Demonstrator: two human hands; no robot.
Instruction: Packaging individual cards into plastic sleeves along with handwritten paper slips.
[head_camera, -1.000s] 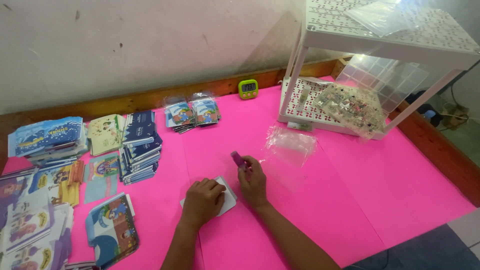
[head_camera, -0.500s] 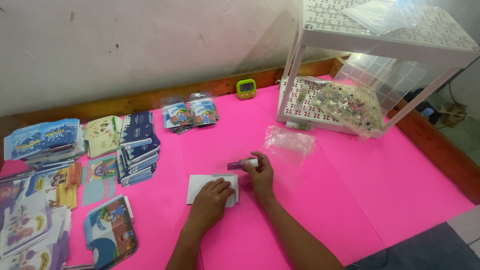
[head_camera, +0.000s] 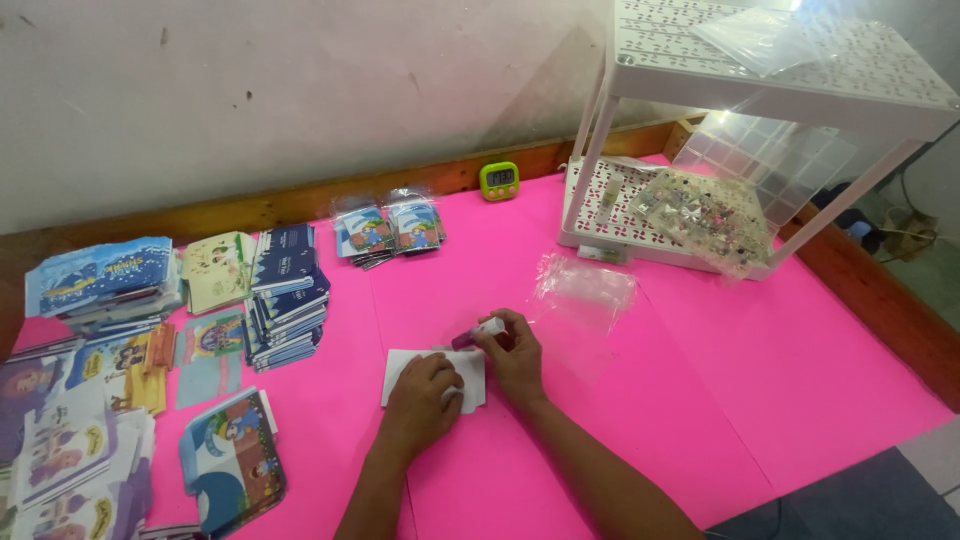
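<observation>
Left hand (head_camera: 425, 392) presses flat on white card (head_camera: 400, 372), which lies on pink table (head_camera: 700, 330). Right hand (head_camera: 515, 352) grips a small glue stick (head_camera: 478, 333) just above the card's top edge. Stick lies near level, long axis running left-right, purple end pointing left. Best to keep the card pinned and strokes even.

You are working at a small packing bench in a craft workshop. A pink-covered table (head_camera: 700, 380) holds stacked printed cards (head_camera: 285, 300), clear sleeves (head_camera: 585, 290), a white perforated rack (head_camera: 760, 70) and a green timer (head_camera: 499, 180) by a bare wall.
</observation>
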